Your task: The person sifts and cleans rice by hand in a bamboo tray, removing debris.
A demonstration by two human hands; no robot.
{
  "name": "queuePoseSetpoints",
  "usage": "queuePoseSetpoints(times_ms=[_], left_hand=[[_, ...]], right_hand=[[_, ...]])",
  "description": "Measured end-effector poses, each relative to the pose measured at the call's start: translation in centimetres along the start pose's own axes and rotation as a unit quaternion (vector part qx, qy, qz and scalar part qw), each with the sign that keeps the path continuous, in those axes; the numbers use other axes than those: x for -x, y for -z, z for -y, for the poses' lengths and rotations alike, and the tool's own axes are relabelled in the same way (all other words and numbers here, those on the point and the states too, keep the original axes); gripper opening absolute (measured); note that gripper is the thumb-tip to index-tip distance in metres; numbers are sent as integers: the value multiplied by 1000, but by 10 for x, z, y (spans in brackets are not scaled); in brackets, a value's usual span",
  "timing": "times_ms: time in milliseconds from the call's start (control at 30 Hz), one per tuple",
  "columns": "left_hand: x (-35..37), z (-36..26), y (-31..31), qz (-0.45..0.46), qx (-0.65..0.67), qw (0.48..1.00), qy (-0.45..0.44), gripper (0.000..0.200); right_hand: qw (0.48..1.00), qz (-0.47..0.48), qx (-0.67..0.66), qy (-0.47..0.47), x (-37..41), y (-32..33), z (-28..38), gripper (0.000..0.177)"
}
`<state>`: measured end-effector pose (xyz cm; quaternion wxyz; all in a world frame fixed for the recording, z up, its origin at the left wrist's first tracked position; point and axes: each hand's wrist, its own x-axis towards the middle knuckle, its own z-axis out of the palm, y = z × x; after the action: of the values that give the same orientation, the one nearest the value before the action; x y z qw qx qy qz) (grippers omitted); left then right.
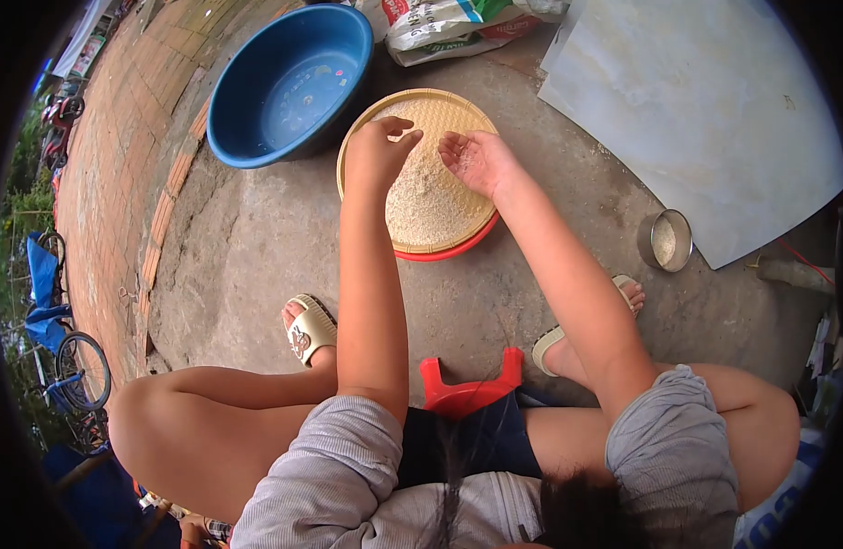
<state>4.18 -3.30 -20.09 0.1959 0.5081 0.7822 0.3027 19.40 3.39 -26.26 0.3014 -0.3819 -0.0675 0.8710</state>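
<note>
A round woven bamboo tray [451,108] holds a spread of pale broken grain [430,203], heaped toward its near side. Over the tray's left part is my left hand [381,152], back upward, with a gap between its thumb and curved fingers and nothing visible in them. My right hand [481,163] hovers over the right part, palm turned up and fingers loosely bent. Pale specks cling to that palm. The two hands face each other without touching. Under the tray, the rim of a red container [458,250] shows.
A blue plastic basin [289,87] stands behind the tray to the left. Printed sacks [453,27] lie at the back. To the right are a pale flat board [691,110] and a metal cup [665,240] holding some grain. A red stool [467,395] is beneath me.
</note>
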Motion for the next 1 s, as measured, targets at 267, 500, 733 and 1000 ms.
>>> queuePoseSetpoints(times_ms=[267, 500, 733, 1000], left_hand=[[28, 20, -88, -159, -77, 981, -86, 21], [6, 24, -52, -94, 178, 978, 52, 9], [5, -30, -22, 6, 100, 980, -174, 23], [13, -5, -107, -90, -136, 978, -133, 38]], right_hand=[[992, -94, -57, 67, -6, 8, 13, 30], [986, -95, -33, 130, -6, 9, 19, 29], [998, -23, -37, 53, 0, 1, 11, 27], [991, -57, 32, 117, 19, 30, 67, 23]])
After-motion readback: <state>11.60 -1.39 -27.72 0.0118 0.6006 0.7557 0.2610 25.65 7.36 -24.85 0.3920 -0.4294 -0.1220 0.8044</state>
